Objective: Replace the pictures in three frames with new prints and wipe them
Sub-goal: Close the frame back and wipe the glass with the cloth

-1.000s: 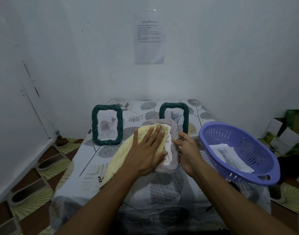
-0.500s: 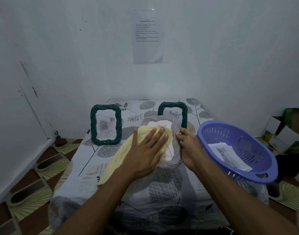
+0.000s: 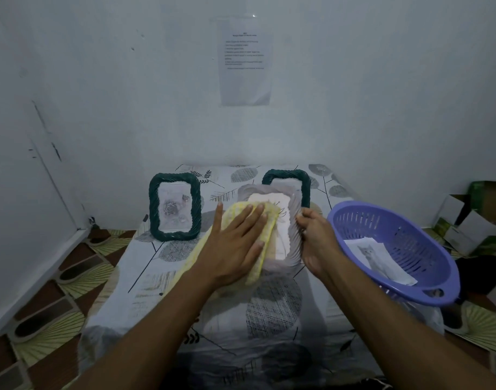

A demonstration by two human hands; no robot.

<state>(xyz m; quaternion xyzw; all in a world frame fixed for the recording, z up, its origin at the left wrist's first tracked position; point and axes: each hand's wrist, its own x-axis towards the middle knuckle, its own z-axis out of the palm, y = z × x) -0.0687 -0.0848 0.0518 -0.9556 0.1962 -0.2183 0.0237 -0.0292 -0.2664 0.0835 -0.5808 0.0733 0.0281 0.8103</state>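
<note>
The left hand lies flat with fingers spread, pressing a yellow cloth onto the face of a pale frame that is tilted up from the table. The right hand curls its fingers round that frame's right edge to steady it. Just behind it a dark green frame stands upright, half hidden, and a second green frame stands well to the left, showing a rose picture. At the right a purple basket holds loose prints, the top one of a cat. Judging by this, the pale frame is at the wiping step with a picture already in it. Whether the two green frames are already refitted and wiped cannot be told, so those may remain to be done.
</note>
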